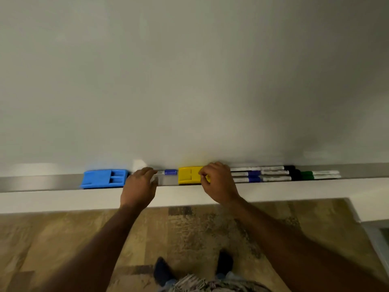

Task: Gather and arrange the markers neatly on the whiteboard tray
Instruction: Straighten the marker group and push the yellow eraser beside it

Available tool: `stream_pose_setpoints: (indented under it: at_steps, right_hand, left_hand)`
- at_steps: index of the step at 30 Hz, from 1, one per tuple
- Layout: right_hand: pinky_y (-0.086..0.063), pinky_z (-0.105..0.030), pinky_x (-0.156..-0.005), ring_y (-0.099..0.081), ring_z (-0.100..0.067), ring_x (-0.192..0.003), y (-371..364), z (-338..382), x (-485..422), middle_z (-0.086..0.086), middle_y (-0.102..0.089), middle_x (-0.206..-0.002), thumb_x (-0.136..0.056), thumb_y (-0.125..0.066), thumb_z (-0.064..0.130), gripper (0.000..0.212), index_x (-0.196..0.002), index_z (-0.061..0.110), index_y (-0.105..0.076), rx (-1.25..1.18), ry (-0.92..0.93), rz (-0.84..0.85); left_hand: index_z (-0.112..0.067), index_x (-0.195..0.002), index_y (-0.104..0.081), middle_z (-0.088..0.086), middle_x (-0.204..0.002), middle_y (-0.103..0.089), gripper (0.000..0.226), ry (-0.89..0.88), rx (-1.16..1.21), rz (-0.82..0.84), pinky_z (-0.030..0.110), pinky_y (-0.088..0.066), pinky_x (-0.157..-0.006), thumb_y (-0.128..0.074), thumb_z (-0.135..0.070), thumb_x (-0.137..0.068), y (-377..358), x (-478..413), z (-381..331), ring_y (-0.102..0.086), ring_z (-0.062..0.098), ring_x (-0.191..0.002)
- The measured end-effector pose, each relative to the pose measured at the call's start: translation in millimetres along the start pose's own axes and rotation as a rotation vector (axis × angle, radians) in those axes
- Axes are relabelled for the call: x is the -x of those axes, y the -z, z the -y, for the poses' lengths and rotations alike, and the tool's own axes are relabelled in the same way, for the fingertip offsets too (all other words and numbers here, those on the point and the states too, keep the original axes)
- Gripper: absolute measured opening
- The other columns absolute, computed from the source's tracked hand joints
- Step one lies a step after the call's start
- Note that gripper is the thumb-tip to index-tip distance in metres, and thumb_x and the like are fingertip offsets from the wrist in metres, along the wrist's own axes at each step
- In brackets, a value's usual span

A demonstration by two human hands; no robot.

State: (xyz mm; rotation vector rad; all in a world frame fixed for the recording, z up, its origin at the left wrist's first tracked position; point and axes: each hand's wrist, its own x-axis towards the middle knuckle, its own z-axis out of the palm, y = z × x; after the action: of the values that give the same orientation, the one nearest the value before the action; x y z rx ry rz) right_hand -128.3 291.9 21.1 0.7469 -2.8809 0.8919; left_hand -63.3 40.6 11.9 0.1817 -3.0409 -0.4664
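My left hand (pixel 140 182) is down on the whiteboard tray (pixel 42 183), fingers curled narrow around the pale barrel of a blue-capped marker (pixel 168 172); the cap end pokes out just to the right of my fingertips, lying flat along the tray against the board. Just left of that hand sits a blue eraser (pixel 104 178), close by my knuckles, though I cannot tell if we touch.

My right hand (pixel 216 182) is clamped on the right end of a yellow eraser (pixel 189 175), fingers folded over its top, thumb at the front edge. That eraser sits between my two hands, a bare strip of tray between it and my left hand.

Right beyond my right hand, markers lie in a tidy bunch along the tray: three long rows, white barrels with blue (pixel 253 173) and black caps (pixel 293 173), packed side by side and touching. Farther right again, two green-capped markers (pixel 320 174) lie stacked front to back, just beside the black caps.

Above everything is the blank whiteboard (pixel 189 81). Below the tray runs a white ledge (pixel 63 200), and under my forearms I see patterned brown floor (pixel 189 228) and my dark shoes (pixel 163 270).
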Motion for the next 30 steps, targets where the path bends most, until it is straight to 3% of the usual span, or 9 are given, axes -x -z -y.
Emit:
stream_pose_setpoints:
  at_steps: [11,21,30]
  right_hand:
    - [-0.044,-0.043,-0.080,-0.059,-0.028,-0.089,-16,30,4,-0.004,-0.069,-0.085,-0.080,-0.063,0.013,0.006,-0.082,0.014,-0.069,-0.009,-0.008,0.052]
    - [-0.046,-0.042,-0.081,-0.060,-0.026,-0.090,1,-2,17,-0.004,-0.069,-0.088,-0.081,-0.065,0.013,0.008,-0.085,0.013,-0.071,0.013,-0.119,0.006]
    - [-0.047,-0.040,-0.075,-0.057,-0.022,-0.083,5,-15,21,-0.003,-0.068,-0.082,-0.084,-0.061,0.016,0.008,-0.081,0.015,-0.068,-0.001,-0.136,-0.026]
  left_hand:
    - [-0.016,-0.117,-0.066,0.005,-0.117,-0.069,0.028,-0.183,-0.090,0.071,0.041,-0.052,-0.086,-0.059,-0.020,-0.090,-5,-11,10,-0.065,0.025,-0.103]
    - [-0.015,-0.117,-0.066,0.007,-0.112,-0.066,0.027,-0.169,-0.126,0.121,0.039,-0.054,-0.075,-0.056,-0.017,-0.091,-14,-14,6,-0.064,0.027,-0.091]
    - [-0.017,-0.119,-0.065,0.005,-0.117,-0.066,0.029,-0.176,-0.130,0.143,0.040,-0.049,-0.083,-0.062,-0.022,-0.090,-17,-21,9,-0.062,0.026,-0.101]
